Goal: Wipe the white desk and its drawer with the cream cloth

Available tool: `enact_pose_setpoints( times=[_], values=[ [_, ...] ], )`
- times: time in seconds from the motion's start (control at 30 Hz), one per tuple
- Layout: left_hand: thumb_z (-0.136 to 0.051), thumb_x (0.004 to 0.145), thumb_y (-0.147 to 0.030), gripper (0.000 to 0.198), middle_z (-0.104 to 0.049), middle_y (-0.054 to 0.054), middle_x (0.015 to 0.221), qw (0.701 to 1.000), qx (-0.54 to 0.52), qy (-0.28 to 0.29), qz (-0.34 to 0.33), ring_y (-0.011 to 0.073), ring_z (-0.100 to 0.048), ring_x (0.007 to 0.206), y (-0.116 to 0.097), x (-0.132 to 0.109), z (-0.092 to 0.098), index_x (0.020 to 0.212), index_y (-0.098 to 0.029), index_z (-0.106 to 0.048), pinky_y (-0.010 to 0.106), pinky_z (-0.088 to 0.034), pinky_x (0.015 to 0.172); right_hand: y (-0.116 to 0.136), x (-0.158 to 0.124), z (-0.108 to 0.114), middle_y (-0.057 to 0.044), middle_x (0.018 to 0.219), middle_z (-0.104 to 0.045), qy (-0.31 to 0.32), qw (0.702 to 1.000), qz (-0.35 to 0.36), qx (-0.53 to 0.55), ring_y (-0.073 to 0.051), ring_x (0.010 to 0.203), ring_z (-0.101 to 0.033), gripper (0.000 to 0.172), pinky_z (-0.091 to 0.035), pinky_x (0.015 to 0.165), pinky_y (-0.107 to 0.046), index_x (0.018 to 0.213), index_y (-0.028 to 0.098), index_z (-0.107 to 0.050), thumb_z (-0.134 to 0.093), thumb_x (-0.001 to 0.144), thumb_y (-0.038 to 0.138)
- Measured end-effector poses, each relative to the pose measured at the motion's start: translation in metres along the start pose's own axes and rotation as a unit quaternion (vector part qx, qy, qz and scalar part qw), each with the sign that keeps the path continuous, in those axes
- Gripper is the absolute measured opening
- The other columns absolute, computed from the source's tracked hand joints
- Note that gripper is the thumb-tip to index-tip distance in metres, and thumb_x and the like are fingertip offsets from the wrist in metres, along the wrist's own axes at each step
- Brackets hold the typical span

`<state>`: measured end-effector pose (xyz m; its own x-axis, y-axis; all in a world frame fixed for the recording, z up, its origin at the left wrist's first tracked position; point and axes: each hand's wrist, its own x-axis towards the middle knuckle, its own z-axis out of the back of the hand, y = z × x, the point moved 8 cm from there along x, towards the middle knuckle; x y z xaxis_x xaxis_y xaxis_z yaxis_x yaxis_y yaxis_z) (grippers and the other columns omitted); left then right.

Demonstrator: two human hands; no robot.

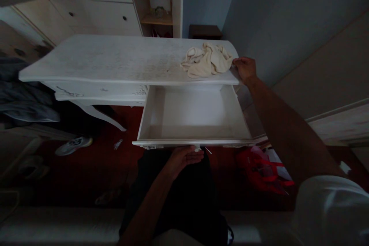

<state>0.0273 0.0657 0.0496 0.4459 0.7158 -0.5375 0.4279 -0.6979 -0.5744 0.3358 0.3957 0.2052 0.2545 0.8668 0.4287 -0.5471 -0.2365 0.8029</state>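
Shallow white drawer (191,111), wide open

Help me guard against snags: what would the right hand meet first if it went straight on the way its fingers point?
Most likely the crumpled cream cloth on the white tabletop: the right hand points toward its edge. Depth is unclear; they may already be touching.

Dim light is leaving parts of the reddish floor (131,123) nearly black. A grey wall (282,15) is running along the right, meeting a bluer wall (209,0) at the back corner. At back left, a white cabinet (98,17) is showing dark round knobs (124,18); an open shelving unit (157,19) is standing just beside it. A low brown piece of furniture (204,30) is sitting near the corner.
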Motion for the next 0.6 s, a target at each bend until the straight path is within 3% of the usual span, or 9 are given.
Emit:
enact_pose_setpoints(
  times=[0.2,0.6],
  values=[
    [-0.078,0.072,-0.044,0.041,-0.075,0.021,0.094,0.999,0.025,-0.008,-0.021,0.0334,-0.072,0.09,-0.018,0.008,-0.012,0.088,-0.007,-0.071,0.048,-0.053,0.091,0.002,-0.002,0.004,0.0,0.071,-0.064,-0.028,0.999,-0.01,-0.011,-0.017,0.076,-0.063,0.015,-0.05,0.082,-0.036,0.076,0.017,-0.07,-0.06,0.08,0.029],
    [-0.067,0.082,-0.039,0.033,-0.076,0.02,0.089,0.993,0.085,-0.066,-0.052,0.0271,-0.074,0.081,-0.064,0.061,-0.01,0.089,-0.007,-0.071,0.039,-0.057,0.081,0.006,-0.006,0.005,-0.003,0.08,-0.073,-0.032,0.999,-0.013,-0.003,-0.022,0.085,-0.068,0.015,-0.05,0.088,-0.038,0.073,0.019,-0.072,-0.059,0.073,0.027]
  ],
)
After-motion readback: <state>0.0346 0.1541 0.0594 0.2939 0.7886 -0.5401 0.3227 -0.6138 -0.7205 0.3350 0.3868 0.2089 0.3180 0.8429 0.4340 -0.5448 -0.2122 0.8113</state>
